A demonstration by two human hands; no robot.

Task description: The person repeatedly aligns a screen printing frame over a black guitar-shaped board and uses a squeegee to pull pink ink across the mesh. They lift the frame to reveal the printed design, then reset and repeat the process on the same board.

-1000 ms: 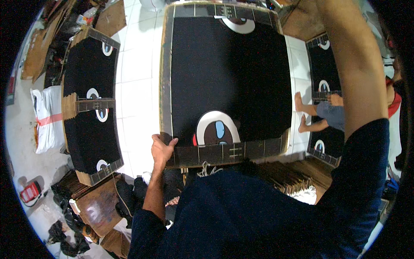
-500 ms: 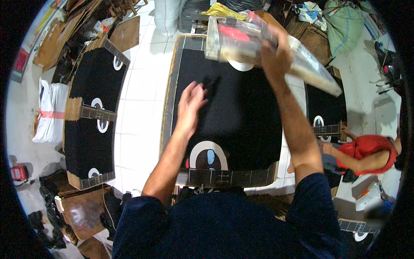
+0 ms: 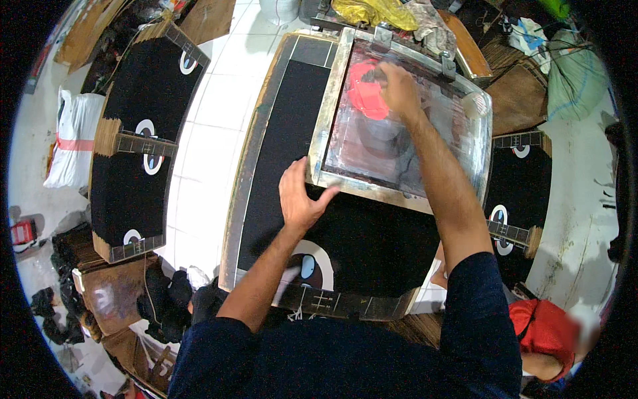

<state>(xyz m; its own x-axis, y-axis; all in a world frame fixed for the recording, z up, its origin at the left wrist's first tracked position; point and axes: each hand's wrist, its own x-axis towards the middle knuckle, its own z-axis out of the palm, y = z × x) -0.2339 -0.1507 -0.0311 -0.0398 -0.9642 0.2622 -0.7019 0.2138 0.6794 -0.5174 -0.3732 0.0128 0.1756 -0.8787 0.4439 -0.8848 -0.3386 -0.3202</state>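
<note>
A screen-printing frame (image 3: 321, 143) with a pale wooden rim lies over the black fabric (image 3: 282, 123) on the board. Its mesh bears a patch of bright red ink (image 3: 369, 100) at the upper left. My right hand (image 3: 401, 93) is closed on a dark squeegee (image 3: 373, 74), mostly hidden by the fingers, at that ink. My left hand (image 3: 302, 198) is at the frame's near left corner, thumb along the near edge, fingers spread beside the left edge. Nearer me, a printed eye (image 3: 307, 267) shows on the fabric.
More black printed panels lie on a long stack at left (image 3: 129, 166) and another at right (image 3: 518, 183). Metal hinges (image 3: 381, 38) sit at the frame's far edge, near a yellow cloth (image 3: 375, 14). A person in red (image 3: 545, 336) is at the lower right.
The printing frame has come down from a raised tilt onto the fabric. My right hand has moved from its edge to the squeegee; my left hand has moved nearer me, to its corner.
</note>
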